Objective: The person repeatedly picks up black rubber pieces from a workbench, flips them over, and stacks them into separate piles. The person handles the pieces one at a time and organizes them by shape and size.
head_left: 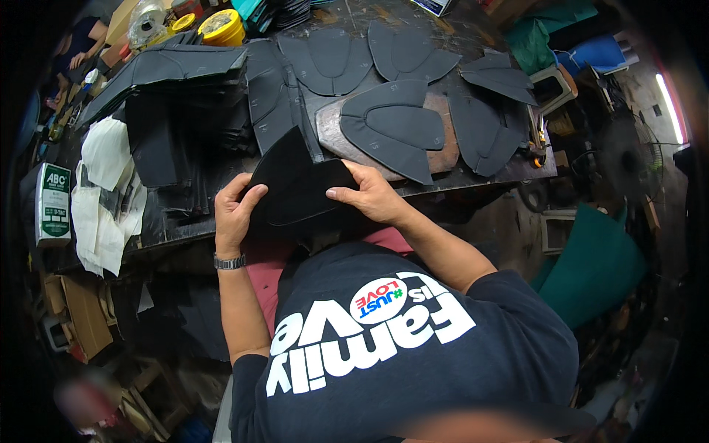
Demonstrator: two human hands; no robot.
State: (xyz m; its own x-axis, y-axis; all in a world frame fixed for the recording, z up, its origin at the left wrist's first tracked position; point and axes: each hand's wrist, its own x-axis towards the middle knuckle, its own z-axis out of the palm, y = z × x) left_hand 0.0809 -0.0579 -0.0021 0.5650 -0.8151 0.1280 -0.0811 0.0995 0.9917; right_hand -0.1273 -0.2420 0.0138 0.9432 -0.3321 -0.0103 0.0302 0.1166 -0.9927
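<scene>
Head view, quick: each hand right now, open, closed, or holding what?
Left hand: closed, gripping the left edge of the black curved panel.
Right hand: closed, gripping the same panel's right side.

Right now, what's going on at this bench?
A person's left-hand grip and right-hand grip hold a black piece by its two sides, at the near edge of the table. Just beyond, a dark curved panel lies on a brownish slab. More dark panels are spread around it; white sheets lie to the left.
</scene>
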